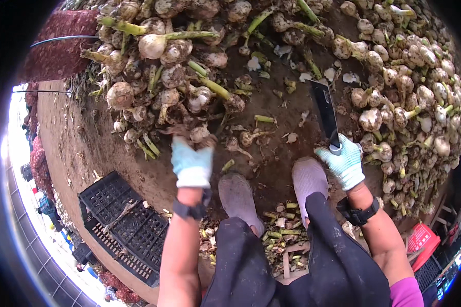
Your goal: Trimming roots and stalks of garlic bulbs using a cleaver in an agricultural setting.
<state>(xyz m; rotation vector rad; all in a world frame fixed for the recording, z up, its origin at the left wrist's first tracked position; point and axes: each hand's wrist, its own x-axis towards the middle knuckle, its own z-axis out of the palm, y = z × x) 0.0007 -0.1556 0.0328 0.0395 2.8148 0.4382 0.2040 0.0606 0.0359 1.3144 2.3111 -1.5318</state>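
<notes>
My left hand (191, 162), in a pale blue and white glove, reaches into the near edge of a heap of garlic (170, 77) with green stems. Its fingers are smeared by motion around a garlic bulb (200, 134); whether they grip it cannot be made out. In a matching glove, my right hand (345, 161) is closed round the pale handle of a knife (325, 110). The broad dark blade points away from me, above the soil-covered surface, beside the right-hand heap of trimmed garlic (415, 97).
Cut stem pieces (265, 118) and loose bulbs lie between the heaps. My feet in light shoes (235, 199) stand close to the hands. A black plastic crate (130, 220) is at left, a red net sack (56, 43) at far left and a red plastic container (421, 244) at lower right.
</notes>
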